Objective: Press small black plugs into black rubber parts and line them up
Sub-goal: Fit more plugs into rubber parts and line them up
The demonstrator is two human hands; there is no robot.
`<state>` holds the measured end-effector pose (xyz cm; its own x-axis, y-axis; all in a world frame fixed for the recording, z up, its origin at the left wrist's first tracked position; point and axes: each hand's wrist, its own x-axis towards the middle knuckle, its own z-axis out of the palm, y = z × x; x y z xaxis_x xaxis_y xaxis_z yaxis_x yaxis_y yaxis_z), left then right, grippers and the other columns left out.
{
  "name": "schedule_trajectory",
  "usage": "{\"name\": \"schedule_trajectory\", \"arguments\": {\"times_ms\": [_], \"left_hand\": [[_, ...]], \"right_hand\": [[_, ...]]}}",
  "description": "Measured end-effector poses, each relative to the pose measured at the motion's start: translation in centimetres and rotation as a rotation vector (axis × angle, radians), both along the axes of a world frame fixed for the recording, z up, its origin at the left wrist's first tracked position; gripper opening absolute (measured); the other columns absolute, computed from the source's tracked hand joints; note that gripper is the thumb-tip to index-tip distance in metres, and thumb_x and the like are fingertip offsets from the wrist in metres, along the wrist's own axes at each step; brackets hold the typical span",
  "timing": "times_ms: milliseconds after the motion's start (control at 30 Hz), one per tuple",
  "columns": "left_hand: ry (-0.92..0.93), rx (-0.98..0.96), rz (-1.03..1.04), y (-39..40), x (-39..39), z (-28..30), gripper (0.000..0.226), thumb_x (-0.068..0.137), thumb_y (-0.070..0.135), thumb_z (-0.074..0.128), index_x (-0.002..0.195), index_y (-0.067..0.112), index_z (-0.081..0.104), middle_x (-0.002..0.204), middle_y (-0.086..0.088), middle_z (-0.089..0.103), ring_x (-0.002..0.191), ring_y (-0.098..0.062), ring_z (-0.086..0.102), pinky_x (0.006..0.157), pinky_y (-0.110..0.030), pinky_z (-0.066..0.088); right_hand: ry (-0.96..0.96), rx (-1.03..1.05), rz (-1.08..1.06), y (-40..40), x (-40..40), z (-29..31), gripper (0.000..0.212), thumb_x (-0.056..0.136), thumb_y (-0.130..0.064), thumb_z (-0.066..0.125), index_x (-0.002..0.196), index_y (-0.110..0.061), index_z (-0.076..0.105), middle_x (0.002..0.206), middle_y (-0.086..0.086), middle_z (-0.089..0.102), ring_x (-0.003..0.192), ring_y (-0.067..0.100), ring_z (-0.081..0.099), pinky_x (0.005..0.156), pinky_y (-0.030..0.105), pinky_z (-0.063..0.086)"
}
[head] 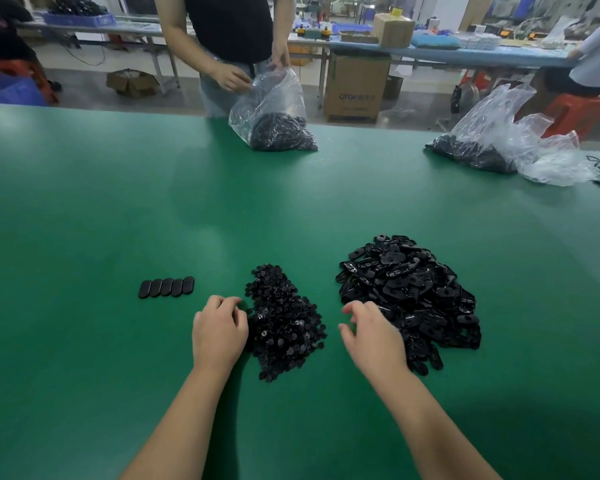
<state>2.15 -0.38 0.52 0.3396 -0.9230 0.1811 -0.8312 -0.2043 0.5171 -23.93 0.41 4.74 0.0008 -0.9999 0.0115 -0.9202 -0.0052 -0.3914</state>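
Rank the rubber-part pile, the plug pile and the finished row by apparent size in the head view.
1. Rubber-part pile, the largest.
2. Plug pile.
3. Finished row, by far the smallest.
All lie about equally near the camera.

Plug pile (284, 323) centre on table (84, 220); rubber-part pile (409, 292) right; finished row (166, 287) left.

Green table top (118, 202): smooth, matt, mat-like, with soft sheen under the lights. Heap of rubber parts (409, 292): black, glossy, catching highlights. Heap of small plugs (284, 323): black, plastic-looking, slightly shiny. Row of five finished pieces (166, 287): black, duller, satin. Bags (274, 109): clear thin plastic film, crinkled and glossy. Box (355, 88): brown cardboard, matt.
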Motion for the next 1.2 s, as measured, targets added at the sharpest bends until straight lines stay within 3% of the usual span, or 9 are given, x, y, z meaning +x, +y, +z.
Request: {"name": "schedule_trajectory", "arguments": {"times_ms": [67, 167, 400, 500, 700, 833, 900, 1033, 1200], "left_hand": [[0.006, -0.004, 0.000, 0.0, 0.0, -0.1, 0.029, 0.096, 0.018, 0.053, 0.119, 0.016, 0.071, 0.110, 0.001, 0.063, 0.086, -0.023, 0.055, 0.083, -0.031, 0.044], [0.007, -0.010, 0.005, 0.1, 0.0, -0.1, 0.028, 0.095, 0.017, 0.054, 0.117, 0.016, 0.071, 0.109, 0.001, 0.064, 0.084, -0.022, 0.052, 0.082, -0.031, 0.044], [0.017, -0.011, 0.009, 0.1, 0.0, -0.1, 0.028, 0.095, 0.016, 0.054, 0.116, 0.017, 0.072, 0.108, 0.002, 0.064, 0.084, -0.022, 0.053, 0.083, -0.032, 0.045], [0.018, -0.006, -0.002, 0.0, 0.0, -0.1, 0.028, 0.094, 0.016, 0.055, 0.116, 0.019, 0.072, 0.107, 0.003, 0.064, 0.085, -0.023, 0.055, 0.081, -0.029, 0.040], [0.087, -0.006, -0.010, -0.2, 0.5, -0.4, 0.026, 0.096, 0.019, 0.055, 0.115, 0.020, 0.072, 0.106, 0.005, 0.062, 0.088, -0.021, 0.056, 0.083, -0.029, 0.039], [0.143, -0.030, -0.033, -0.3, 0.7, -0.3, 0.020, 0.097, 0.027, 0.058, 0.109, 0.026, 0.074, 0.098, 0.013, 0.057, 0.078, -0.005, 0.050, 0.087, -0.037, 0.047], [0.155, -0.022, -0.051, -0.2, 0.7, -0.2, 0.019, 0.096, 0.026, 0.058, 0.105, 0.032, 0.074, 0.096, 0.015, 0.056, 0.074, -0.004, 0.052, 0.085, -0.039, 0.049], [0.168, 0.018, -0.079, -0.2, 0.9, -0.3, 0.030, 0.095, 0.017, 0.053, 0.097, 0.041, 0.072, 0.099, 0.015, 0.056, 0.080, -0.019, 0.055, 0.078, -0.035, 0.047], [0.149, 0.028, -0.046, -0.2, 0.8, -0.7, 0.030, 0.094, 0.016, 0.051, 0.100, 0.035, 0.074, 0.098, 0.016, 0.054, 0.090, -0.020, 0.051, 0.082, -0.029, 0.037]], "right_hand": [[0.149, 0.071, -0.015, -0.6, -1.2, 0.6, 0.032, 0.101, -0.038, 0.057, 0.131, -0.028, 0.051, 0.124, -0.006, 0.053, 0.094, 0.014, 0.064, 0.067, 0.028, 0.042], [0.261, 0.139, -0.019, -1.3, -2.0, 0.7, 0.035, 0.101, -0.038, 0.056, 0.133, -0.026, 0.049, 0.126, -0.004, 0.053, 0.101, 0.019, 0.065, 0.069, 0.029, 0.040], [0.183, 0.091, -0.014, -1.7, -2.2, 0.1, 0.031, 0.101, -0.029, 0.058, 0.132, -0.027, 0.055, 0.118, -0.006, 0.063, 0.102, 0.017, 0.065, 0.074, 0.029, 0.045], [0.024, 0.015, -0.038, -1.8, -2.3, 0.1, 0.025, 0.100, -0.027, 0.061, 0.125, -0.024, 0.064, 0.106, -0.007, 0.061, 0.091, 0.013, 0.062, 0.074, 0.027, 0.046], [-0.645, 0.035, -0.143, -1.8, -0.6, 1.0, 0.007, 0.095, -0.014, 0.069, 0.096, -0.019, 0.065, 0.086, 0.000, 0.070, 0.073, 0.010, 0.070, 0.079, 0.029, 0.060], [-1.006, 0.092, -0.194, -0.9, 1.3, 0.3, 0.005, 0.097, -0.008, 0.065, 0.095, -0.012, 0.061, 0.088, 0.012, 0.073, 0.072, 0.013, 0.074, 0.072, 0.026, 0.061], [-1.063, 0.084, -0.225, -0.2, 2.3, -0.6, 0.003, 0.098, -0.009, 0.063, 0.098, -0.010, 0.061, 0.088, 0.012, 0.073, 0.072, 0.015, 0.074, 0.072, 0.028, 0.061], [-1.096, 0.072, -0.243, 0.8, 3.1, -2.5, 0.004, 0.099, -0.009, 0.061, 0.100, -0.013, 0.059, 0.086, 0.011, 0.069, 0.067, 0.015, 0.071, 0.069, 0.033, 0.062], [-1.061, 0.009, -0.255, 0.7, 2.6, -3.0, 0.006, 0.100, -0.010, 0.060, 0.102, -0.015, 0.059, 0.084, 0.007, 0.069, 0.065, 0.015, 0.071, 0.065, 0.030, 0.061]]}}
